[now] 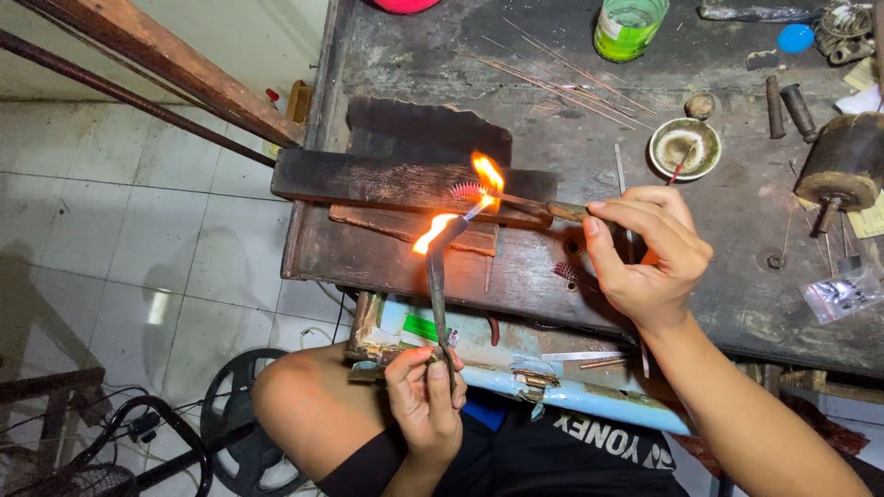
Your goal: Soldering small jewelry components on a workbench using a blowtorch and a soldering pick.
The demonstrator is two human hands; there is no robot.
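My left hand [425,398] grips a thin dark torch pipe [436,285] near my knee. Its curved tip points up and gives an orange flame [436,230]. My right hand [645,253] holds a slim rod-like tool [543,208] by its wooden handle. The tool's far end carries a small glowing red wire coil [468,191], which is burning with a flame [488,171] above a charred wooden block [405,182]. The torch tip sits just below and left of the coil.
The dark worn workbench [552,83] carries thin metal wires [562,78], a small metal bowl [685,147], a green-lidded jar [628,26], a wooden mallet [843,166] and a small plastic bag [840,294]. White tiled floor [138,202] and a fan [244,433] lie to the left.
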